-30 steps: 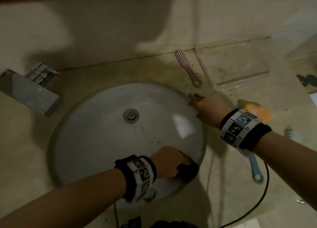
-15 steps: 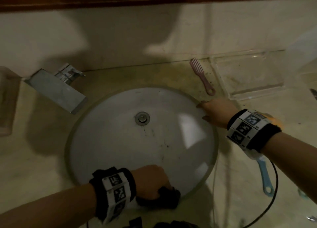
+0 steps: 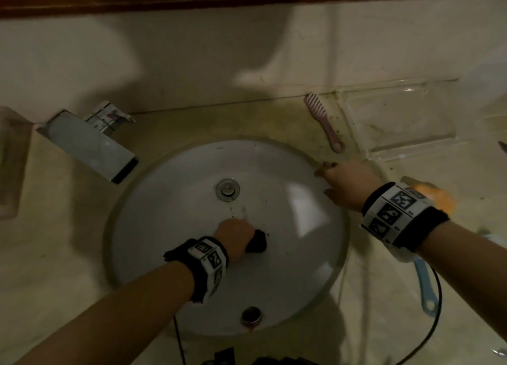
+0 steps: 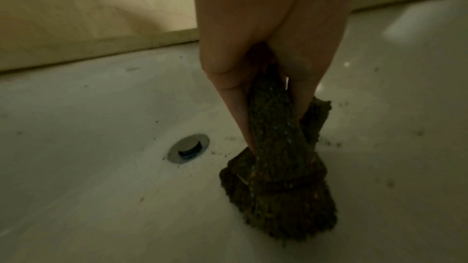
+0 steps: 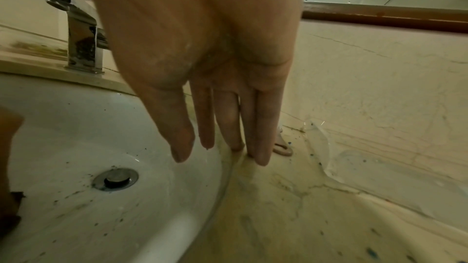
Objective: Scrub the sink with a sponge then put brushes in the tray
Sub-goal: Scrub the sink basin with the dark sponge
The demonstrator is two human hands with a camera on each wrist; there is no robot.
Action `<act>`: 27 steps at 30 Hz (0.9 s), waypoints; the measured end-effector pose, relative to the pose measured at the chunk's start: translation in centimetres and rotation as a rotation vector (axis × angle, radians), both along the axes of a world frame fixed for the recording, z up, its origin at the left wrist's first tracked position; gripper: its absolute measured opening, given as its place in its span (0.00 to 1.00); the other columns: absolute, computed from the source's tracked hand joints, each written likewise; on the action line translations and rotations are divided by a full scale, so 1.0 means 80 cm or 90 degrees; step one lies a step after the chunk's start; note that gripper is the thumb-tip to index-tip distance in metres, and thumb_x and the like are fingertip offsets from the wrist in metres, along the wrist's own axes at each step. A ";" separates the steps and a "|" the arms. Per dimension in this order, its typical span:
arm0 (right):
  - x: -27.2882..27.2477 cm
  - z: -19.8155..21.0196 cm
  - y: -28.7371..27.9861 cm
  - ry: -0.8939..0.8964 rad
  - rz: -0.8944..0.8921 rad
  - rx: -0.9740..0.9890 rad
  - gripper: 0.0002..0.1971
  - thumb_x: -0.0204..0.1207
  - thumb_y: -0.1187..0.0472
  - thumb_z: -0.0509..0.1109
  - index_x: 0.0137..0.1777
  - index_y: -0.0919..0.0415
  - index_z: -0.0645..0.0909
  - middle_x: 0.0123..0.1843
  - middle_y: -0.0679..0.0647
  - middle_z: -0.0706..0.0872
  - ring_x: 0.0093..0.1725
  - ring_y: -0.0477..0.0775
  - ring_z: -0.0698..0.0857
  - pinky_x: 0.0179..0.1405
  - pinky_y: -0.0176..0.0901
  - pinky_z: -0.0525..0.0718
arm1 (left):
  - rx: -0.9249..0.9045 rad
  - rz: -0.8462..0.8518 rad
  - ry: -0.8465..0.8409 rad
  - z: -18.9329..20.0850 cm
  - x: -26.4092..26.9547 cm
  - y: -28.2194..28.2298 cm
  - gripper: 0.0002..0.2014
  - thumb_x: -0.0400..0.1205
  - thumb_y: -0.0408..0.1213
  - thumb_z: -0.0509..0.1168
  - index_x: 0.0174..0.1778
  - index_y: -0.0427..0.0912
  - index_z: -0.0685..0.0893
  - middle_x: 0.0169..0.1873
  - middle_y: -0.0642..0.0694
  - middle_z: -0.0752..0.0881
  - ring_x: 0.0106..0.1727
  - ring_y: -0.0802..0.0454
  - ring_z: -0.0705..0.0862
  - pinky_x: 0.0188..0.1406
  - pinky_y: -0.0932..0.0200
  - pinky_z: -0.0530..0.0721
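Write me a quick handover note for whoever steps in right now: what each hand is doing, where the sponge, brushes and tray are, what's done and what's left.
Left hand: grips the dark sponge, pressed on the sink basin just short of the drain.
Right hand: open, fingertips resting on the counter at the sink's right rim.
Pink brush lies on the counter left of the clear tray, which has no brush in it. Blue brush lies on the counter under the right wrist.
Done: nothing finished; dark specks still dot the basin.
Left: finish scrubbing, then put both brushes in the tray.
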State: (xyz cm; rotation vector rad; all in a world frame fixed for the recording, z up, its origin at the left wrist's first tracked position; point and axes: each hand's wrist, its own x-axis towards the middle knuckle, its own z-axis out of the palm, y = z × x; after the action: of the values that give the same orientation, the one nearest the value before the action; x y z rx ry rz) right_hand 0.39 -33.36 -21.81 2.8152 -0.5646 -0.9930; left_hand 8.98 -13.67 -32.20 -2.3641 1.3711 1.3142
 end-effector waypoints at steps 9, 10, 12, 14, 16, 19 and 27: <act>0.003 -0.011 0.004 0.008 0.012 -0.025 0.20 0.79 0.59 0.63 0.71 0.58 0.72 0.67 0.58 0.79 0.60 0.62 0.84 0.49 0.48 0.83 | -0.026 -0.242 0.143 0.018 -0.097 0.009 0.24 0.82 0.23 0.58 0.20 0.43 0.61 0.21 0.48 0.64 0.23 0.54 0.63 0.22 0.66 0.62; 0.003 -0.012 0.004 0.008 0.012 -0.024 0.20 0.79 0.59 0.63 0.71 0.58 0.73 0.67 0.59 0.79 0.60 0.62 0.84 0.49 0.48 0.83 | -0.024 -0.208 0.143 0.012 -0.099 0.005 0.25 0.83 0.23 0.57 0.21 0.43 0.61 0.22 0.47 0.65 0.25 0.52 0.66 0.25 0.66 0.67; 0.002 -0.013 0.004 0.006 0.015 -0.026 0.20 0.79 0.59 0.63 0.71 0.58 0.73 0.66 0.59 0.79 0.59 0.62 0.84 0.49 0.48 0.83 | -0.006 -0.161 0.129 0.008 -0.094 -0.002 0.22 0.85 0.24 0.55 0.23 0.40 0.67 0.30 0.38 0.77 0.36 0.44 0.78 0.39 0.62 0.77; -0.001 -0.013 0.003 0.007 0.012 -0.022 0.20 0.80 0.59 0.62 0.72 0.58 0.72 0.67 0.59 0.78 0.59 0.61 0.83 0.48 0.48 0.82 | -0.009 -0.210 0.070 0.003 -0.085 -0.009 0.14 0.86 0.25 0.54 0.40 0.29 0.82 0.54 0.28 0.84 0.58 0.35 0.82 0.56 0.54 0.78; -0.002 -0.014 0.002 0.008 0.010 -0.016 0.20 0.80 0.60 0.62 0.72 0.58 0.71 0.68 0.59 0.77 0.60 0.61 0.83 0.49 0.48 0.83 | -0.014 -0.224 0.007 -0.004 -0.073 -0.020 0.11 0.84 0.27 0.61 0.37 0.29 0.83 0.56 0.29 0.86 0.62 0.42 0.84 0.55 0.57 0.78; -0.004 -0.013 -0.002 -0.001 0.006 -0.004 0.22 0.80 0.60 0.62 0.74 0.58 0.70 0.71 0.59 0.76 0.63 0.60 0.82 0.53 0.49 0.83 | -0.023 -0.144 -0.021 -0.018 -0.047 -0.041 0.17 0.79 0.27 0.69 0.25 0.40 0.74 0.36 0.31 0.86 0.52 0.54 0.86 0.43 0.68 0.81; -0.007 -0.019 -0.007 -0.008 -0.003 0.009 0.22 0.81 0.60 0.61 0.75 0.56 0.69 0.71 0.58 0.74 0.61 0.61 0.81 0.48 0.48 0.81 | -0.051 -0.131 0.094 0.039 -0.070 -0.051 0.25 0.82 0.25 0.58 0.20 0.42 0.58 0.22 0.46 0.65 0.24 0.53 0.65 0.30 0.60 0.68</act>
State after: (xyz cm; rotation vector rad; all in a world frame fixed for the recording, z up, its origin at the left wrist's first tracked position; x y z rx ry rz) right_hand -0.16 -33.89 -23.29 2.8360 -0.5678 -0.9843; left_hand 3.40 -17.72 -29.05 -2.1387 1.6867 1.4221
